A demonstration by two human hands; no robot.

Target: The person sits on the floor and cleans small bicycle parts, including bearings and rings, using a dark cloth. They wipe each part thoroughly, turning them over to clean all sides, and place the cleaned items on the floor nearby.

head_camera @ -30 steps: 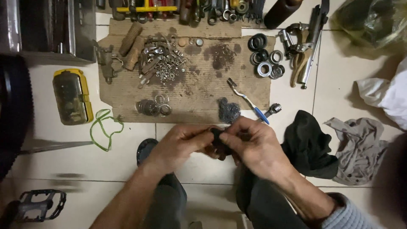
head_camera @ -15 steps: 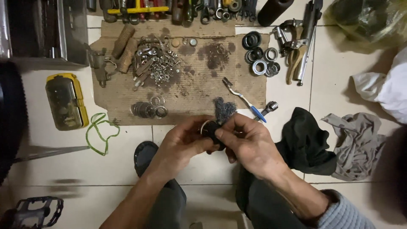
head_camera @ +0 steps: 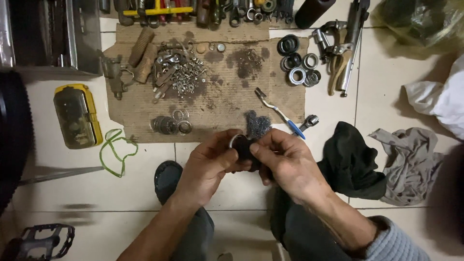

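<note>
We pinch one small dark ring part (head_camera: 240,145) between our left hand (head_camera: 209,166) and right hand (head_camera: 286,164), both sets of fingers curled shut on it, above our knees and the bare tile. Just beyond lies one wad of steel wool (head_camera: 257,125) at the near edge of one cardboard sheet (head_camera: 220,104), then one toothbrush (head_camera: 279,112). Two rags (head_camera: 382,162) crowd the right; one yellow case (head_camera: 77,116) lies left.

Floor-level bicycle repair workshop, greasy cardboard sheet (head_camera: 217,104), loose nuts (head_camera: 181,75), bearings (head_camera: 297,60), pedal (head_camera: 41,241), rags (head_camera: 411,162)
</note>
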